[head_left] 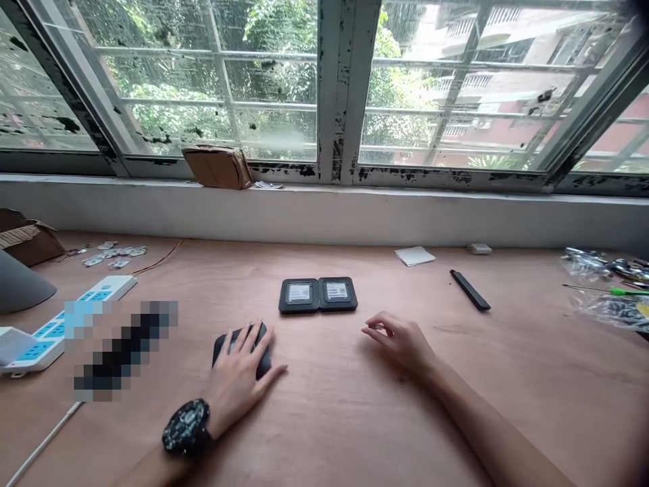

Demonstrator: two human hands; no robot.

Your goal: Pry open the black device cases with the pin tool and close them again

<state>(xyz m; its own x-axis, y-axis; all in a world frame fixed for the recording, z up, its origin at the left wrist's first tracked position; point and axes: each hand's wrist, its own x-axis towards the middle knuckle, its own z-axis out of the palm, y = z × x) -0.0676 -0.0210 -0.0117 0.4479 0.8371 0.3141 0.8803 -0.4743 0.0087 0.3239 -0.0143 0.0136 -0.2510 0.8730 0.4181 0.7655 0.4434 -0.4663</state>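
My left hand [243,368], with a dark watch on its wrist, lies flat with fingers spread over a flat black square case [263,365] on the table. That case is mostly covered by the fingers. Over the table to the right, my right hand [400,341] is closed in a pinch, thumb against fingertips. A small shiny bit seems to show between them, too small to name. Beyond both hands, two flat black square cases lie side by side, the left case [299,292] and the right case [337,291], each with a white printed label facing up.
A black bar-shaped piece [470,291] lies at right, beyond it a white pad [414,256]. Plastic bags [603,308] and a green-handled screwdriver [621,291] sit at the right edge. At left are a power strip [119,285], a blurred-out dark object and a cardboard box [30,237].
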